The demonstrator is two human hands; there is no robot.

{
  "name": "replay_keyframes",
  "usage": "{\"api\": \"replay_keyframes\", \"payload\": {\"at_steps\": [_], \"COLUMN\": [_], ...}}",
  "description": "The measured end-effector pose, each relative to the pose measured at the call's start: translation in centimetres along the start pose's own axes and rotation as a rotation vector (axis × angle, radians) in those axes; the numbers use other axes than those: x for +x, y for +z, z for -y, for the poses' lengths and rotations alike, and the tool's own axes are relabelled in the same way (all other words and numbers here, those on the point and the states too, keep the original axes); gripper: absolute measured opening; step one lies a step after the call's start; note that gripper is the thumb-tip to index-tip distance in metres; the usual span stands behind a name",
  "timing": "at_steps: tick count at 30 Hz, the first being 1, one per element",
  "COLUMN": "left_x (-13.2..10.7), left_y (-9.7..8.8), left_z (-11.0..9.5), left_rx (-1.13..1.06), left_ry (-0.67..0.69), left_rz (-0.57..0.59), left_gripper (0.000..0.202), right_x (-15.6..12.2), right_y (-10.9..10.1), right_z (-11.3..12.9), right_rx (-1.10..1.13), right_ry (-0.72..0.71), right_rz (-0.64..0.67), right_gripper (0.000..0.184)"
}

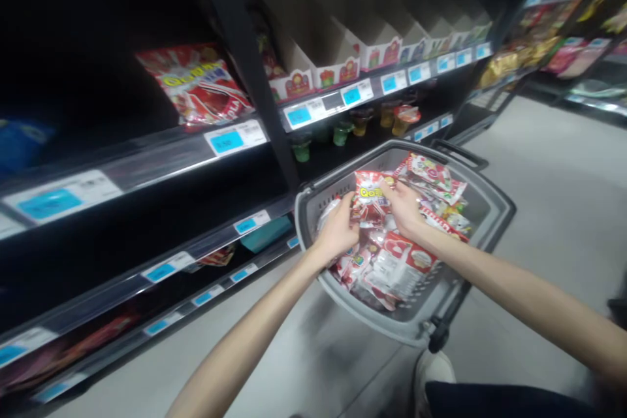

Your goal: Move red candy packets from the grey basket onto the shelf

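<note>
Between both hands is a red candy bag (371, 202) with yellow lettering, held over the basket's contents. My left hand (337, 230) grips its left edge, fingers closed. My right hand (404, 207) pinches the upper right side, thumb on the front. Below and around them is a grey shopping basket (443, 313) with a dark rim, filled with several red and white candy bags. One clear-fronted red and white bag (399, 264) lies in front of my hands. Another red and white bag (434, 176) rests at the basket's far side.
Dark shelves with blue price tags (228, 140) run along the left. A similar red candy bag (198, 85) stands on one shelf. Open cardboard display boxes (337, 46) line the shelf behind the basket, above small jelly cups (404, 119). Grey floor (558, 209) extends right.
</note>
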State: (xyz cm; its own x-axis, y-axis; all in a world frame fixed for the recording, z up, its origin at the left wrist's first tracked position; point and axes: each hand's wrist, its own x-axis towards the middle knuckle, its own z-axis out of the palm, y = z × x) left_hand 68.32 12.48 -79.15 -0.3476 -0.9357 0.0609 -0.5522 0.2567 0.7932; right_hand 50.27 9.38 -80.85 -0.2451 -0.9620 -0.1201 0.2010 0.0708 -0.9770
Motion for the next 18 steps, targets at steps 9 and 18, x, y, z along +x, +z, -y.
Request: {"api": "replay_keyframes", "payload": {"at_steps": [9, 18], "left_x": [0.02, 0.01], "left_y": [0.17, 0.24], "left_z": [0.29, -0.21], "left_rx": [-0.011, -0.086], "left_ry": [0.022, 0.065], "left_rz": [-0.001, -0.087], "left_gripper": [0.070, 0.060], "right_x": [-0.21, 0.47], "right_y": [-0.07, -0.95], "right_z": [0.11, -0.32], "right_rx": [-0.044, 0.034], "right_ry": [0.065, 0.386], "right_rz": [0.030, 0.038], "right_gripper": [0.048, 0.033]}}
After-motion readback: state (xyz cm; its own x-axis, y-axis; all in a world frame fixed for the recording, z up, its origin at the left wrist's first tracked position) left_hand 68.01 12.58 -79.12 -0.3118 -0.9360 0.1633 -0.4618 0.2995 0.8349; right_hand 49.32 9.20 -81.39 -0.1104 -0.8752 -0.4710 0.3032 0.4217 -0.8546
